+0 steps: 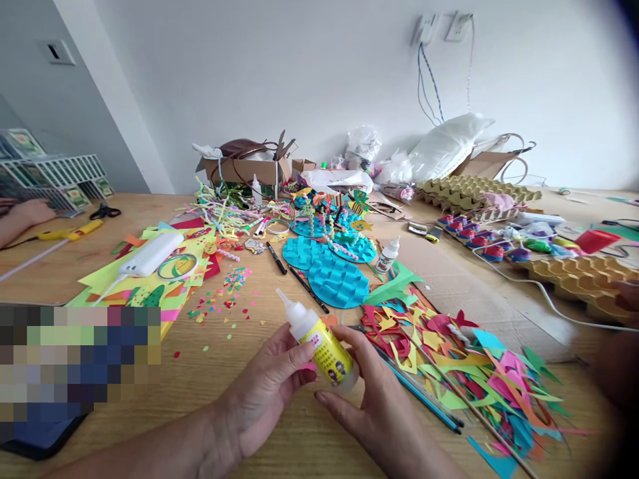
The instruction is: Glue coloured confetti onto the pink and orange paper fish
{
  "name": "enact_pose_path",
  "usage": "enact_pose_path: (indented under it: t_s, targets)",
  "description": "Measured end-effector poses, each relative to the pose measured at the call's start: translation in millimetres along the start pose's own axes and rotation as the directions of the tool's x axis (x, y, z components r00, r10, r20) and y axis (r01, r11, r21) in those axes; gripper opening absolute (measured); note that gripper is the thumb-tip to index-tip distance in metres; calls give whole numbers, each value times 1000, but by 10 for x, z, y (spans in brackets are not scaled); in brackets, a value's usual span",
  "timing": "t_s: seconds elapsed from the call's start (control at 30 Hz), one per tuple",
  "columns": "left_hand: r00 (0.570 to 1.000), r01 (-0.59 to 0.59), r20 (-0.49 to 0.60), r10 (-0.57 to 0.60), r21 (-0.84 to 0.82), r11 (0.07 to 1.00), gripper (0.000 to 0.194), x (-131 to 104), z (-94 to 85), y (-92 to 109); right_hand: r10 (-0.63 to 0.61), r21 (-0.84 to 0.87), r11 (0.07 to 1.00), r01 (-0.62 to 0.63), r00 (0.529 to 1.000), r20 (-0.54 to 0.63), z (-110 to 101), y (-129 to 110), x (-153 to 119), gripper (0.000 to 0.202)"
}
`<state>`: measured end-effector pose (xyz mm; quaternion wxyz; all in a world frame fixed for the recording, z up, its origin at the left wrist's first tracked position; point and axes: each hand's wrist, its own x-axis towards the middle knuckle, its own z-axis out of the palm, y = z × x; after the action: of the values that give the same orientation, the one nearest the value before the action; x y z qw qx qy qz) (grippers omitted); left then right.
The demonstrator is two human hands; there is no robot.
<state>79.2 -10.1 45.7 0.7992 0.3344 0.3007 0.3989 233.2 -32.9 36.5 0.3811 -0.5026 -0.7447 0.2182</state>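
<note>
A glue bottle (327,356) with a yellow label and a white nozzle is tilted up and to the left at the lower middle. My left hand (272,382) grips its left side, thumb across the label. My right hand (369,392) curves round the bottle's lower right, with thumb and fingers at its base. Something pink shows behind the bottle by my left fingers. Beyond the hands lie textured blue paper discs (338,279), a black pen (276,258) and a darker thin pen (309,290).
Colourful paper scraps (449,346) spread at right beside cardboard (449,279) and egg trays (579,273). At left are a white glue gun (152,254), a yellow glue gun (74,231) and another person's hand (32,213). A second bottle (388,255) stands beyond the discs.
</note>
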Motion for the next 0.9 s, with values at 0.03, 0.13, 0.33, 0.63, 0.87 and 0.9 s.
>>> enact_pose_path:
  t_s: [0.03,0.13,0.33,0.63,0.87,0.9]
  targets:
    - [1000,-2,-17,1,-23,1000,22,-1,13,10,-72,-44,997,69,996,-59,13,20,-34,60]
    - [1000,3,-13,-4,-107,994,21,-24,68,25,-246,-115,966,230,959,-145,-5,44,-90,58]
    - [997,61,67,-49,-184,981,26,-98,210,-17,-351,-1,936,352,933,-83,-178,38,-15,56]
    - [982,137,99,-163,228,964,24,-244,-74,-25,124,426,904,-36,975,-182,-302,-22,200,39]
    - [936,-332,321,147,942,57,37,-202,-589,53,367,654,641,-402,909,198,-356,111,367,44]
    - [902,-391,396,169,918,-65,40,-189,-619,40,363,662,625,-413,905,222,-341,148,363,45]
